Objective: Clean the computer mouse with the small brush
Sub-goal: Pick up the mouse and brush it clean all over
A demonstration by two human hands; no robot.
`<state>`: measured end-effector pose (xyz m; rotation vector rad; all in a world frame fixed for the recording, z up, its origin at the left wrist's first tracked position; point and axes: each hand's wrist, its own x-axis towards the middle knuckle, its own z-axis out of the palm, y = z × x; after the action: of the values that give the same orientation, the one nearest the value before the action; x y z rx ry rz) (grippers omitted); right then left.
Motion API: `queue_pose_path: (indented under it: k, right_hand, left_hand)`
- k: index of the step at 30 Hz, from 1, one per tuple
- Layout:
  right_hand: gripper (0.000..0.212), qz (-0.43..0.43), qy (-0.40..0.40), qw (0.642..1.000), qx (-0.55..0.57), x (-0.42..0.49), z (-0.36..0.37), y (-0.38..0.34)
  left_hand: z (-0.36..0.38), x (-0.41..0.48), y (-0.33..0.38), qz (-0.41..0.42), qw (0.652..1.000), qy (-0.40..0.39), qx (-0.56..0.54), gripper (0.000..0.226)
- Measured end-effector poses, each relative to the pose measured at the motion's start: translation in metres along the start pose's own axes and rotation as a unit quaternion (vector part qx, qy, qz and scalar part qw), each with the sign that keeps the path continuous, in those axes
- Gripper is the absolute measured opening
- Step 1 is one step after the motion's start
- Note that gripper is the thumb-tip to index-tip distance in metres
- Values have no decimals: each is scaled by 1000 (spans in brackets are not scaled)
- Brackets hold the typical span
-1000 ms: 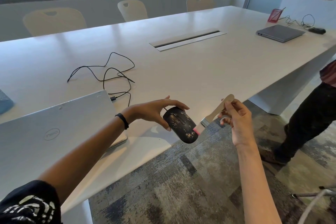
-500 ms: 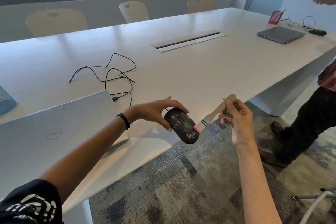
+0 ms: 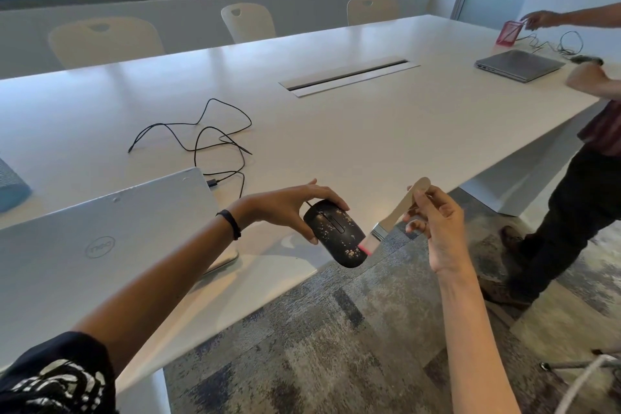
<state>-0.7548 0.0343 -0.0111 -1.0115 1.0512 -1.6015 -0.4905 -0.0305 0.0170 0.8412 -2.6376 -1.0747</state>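
Head: left hand [image 3: 285, 208] holds mouse [image 3: 336, 235], brush [image 3: 391, 217] bristles touching

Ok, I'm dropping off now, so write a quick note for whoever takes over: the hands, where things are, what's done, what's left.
Left hand grips the black corded computer mouse by its cable end, in the air at the near edge of the white table.
Right hand pinches the wooden handle of the small pink-bristled brush; the bristles touch the mouse's rear end.
Done: brush is on the mouse.
Left: pale crumbs speckle its top; sweep them off.
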Motion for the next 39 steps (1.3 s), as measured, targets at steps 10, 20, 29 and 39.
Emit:
queue_pose_path:
  k: [10,20,29,39]
  right_hand:
    - [14,-7,-2,1000,-16,-2,3,-4]
    - [9,-21,-5,1000,-11,-5,8,-7]
    - [12,-23,-66,997,-38,-5,8,-12]
    - [10,-58,39,997,-30,3,12,-7]
  left_hand:
    - [-1,1,0,-3,1000,3,2,62]
    - [-1,2,0,-2,1000,-1,2,63]
    - [-2,4,2,3,1000,-3,2,62]
    - [-3,6,4,3,1000,-4,4,61]
